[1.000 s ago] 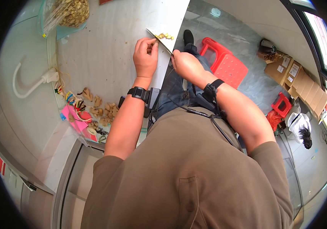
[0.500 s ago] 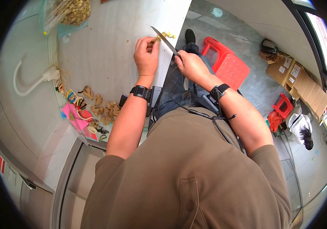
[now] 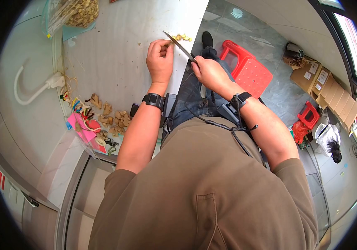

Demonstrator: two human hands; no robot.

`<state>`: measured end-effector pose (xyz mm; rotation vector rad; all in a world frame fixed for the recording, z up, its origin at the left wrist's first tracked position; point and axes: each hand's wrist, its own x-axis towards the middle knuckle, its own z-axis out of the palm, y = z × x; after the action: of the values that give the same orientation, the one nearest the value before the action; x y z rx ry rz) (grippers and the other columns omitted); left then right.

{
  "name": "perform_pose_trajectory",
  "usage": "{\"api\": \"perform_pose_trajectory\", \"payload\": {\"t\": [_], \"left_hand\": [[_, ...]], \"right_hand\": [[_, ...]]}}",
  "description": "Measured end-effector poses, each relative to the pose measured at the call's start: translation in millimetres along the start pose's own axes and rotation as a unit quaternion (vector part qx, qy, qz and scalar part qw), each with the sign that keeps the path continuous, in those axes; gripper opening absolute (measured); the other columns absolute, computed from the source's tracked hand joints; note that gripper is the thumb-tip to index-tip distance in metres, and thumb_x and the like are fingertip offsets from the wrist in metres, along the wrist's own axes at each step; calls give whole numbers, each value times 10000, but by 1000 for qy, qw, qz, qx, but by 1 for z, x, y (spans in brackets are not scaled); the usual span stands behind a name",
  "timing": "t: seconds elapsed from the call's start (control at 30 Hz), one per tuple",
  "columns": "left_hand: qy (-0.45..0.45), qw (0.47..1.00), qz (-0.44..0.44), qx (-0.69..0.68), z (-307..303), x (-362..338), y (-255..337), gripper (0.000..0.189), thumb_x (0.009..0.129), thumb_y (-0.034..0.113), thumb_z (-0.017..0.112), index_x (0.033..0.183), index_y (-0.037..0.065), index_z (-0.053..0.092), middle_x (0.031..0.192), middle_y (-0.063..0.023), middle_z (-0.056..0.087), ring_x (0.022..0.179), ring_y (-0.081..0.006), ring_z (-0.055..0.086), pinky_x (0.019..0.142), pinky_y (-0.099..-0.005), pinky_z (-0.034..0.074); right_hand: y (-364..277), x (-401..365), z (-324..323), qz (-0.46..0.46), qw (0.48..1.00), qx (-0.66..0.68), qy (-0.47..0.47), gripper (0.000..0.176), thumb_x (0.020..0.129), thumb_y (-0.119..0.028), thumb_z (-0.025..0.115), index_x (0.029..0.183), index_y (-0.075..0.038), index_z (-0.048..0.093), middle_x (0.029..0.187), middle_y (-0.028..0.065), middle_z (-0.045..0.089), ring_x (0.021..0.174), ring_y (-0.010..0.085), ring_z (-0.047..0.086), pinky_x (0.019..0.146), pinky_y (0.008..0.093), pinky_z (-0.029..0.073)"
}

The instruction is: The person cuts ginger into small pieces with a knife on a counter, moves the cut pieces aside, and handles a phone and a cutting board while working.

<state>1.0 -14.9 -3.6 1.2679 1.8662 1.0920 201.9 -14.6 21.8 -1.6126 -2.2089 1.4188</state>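
My right hand (image 3: 210, 73) is closed round the handle of a kitchen knife (image 3: 179, 46), whose blade points up and left across the table edge. My left hand (image 3: 161, 62) is closed, fingers curled and pinched at the blade's left side. A piece of ginger is in its fingertips, mostly hidden by the fingers and blade. Just beyond the blade, several yellow ginger slices (image 3: 182, 37) lie on the white table (image 3: 111, 54). Whole ginger roots (image 3: 120, 121) are heaped on the table left of my left forearm.
A clear plastic bag of ginger slices (image 3: 80, 14) sits at the table's far left. Colourful ties and a pink card (image 3: 82, 129) lie near the roots. On the floor to the right stand a red stool (image 3: 251, 77), cardboard boxes (image 3: 322, 83) and a smaller red stool (image 3: 308, 115).
The knife blade has shifted slightly down and left, its tip lower than before. My left hand keeps nearly the same place and pinch.
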Motion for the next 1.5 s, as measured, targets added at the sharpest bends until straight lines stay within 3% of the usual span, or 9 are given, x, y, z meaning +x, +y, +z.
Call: {"api": "perform_pose_trajectory", "payload": {"t": [0.6,0.67,0.97,1.07,1.2,1.4,1.5], "left_hand": [[-8,1000,18,18,0,0,0,96,1013,52,792,1095,7,768,1180,-73,741,901,-160,745,799,-296,630],[-8,1000,20,14,0,0,-1,96,1015,49,790,1099,8,769,1189,-75,744,905,-161,748,800,-297,631],[-2,1000,16,19,1,-1,3,101,1011,45,786,1105,13,766,1184,-92,737,910,-200,753,791,-318,640],[1,1000,21,14,2,-2,-1,107,1011,46,786,1110,11,768,1187,-97,736,909,-201,753,792,-316,641],[-7,1000,23,13,1,1,-1,116,1010,44,784,1119,8,766,1193,-103,732,903,-204,754,793,-315,641],[-4,1000,18,-1,-1,-4,0,119,1013,45,783,1123,5,764,1200,-100,729,893,-195,755,794,-314,643],[-20,999,37,29,-1,-6,-3,124,1014,36,782,1131,4,762,1210,-101,726,889,-190,754,791,-313,642]], "right_hand": [[2,9,20,-14,999,-30,6,283,1127,-223,590,1036,45,613,795,315,697,794,524,713,738,626,555],[5,10,20,-44,998,-31,30,260,1078,-171,617,947,52,640,770,312,705,740,495,733,684,598,580],[-1,5,7,-42,999,-25,23,280,1076,-161,610,934,69,683,803,326,715,788,515,736,755,603,579],[-7,21,22,-9,1000,-16,20,283,1070,-170,610,950,71,698,818,333,720,786,513,737,750,603,578],[-4,12,11,-33,999,-2,40,291,1066,-180,610,960,75,701,818,335,724,772,504,741,736,600,580],[5,3,21,-32,998,-51,-5,251,1024,-159,635,950,75,687,804,326,729,769,502,745,722,598,586],[1,16,30,11,999,-34,-10,288,1090,-203,627,968,55,666,822,322,714,820,524,727,783,610,573]]}}
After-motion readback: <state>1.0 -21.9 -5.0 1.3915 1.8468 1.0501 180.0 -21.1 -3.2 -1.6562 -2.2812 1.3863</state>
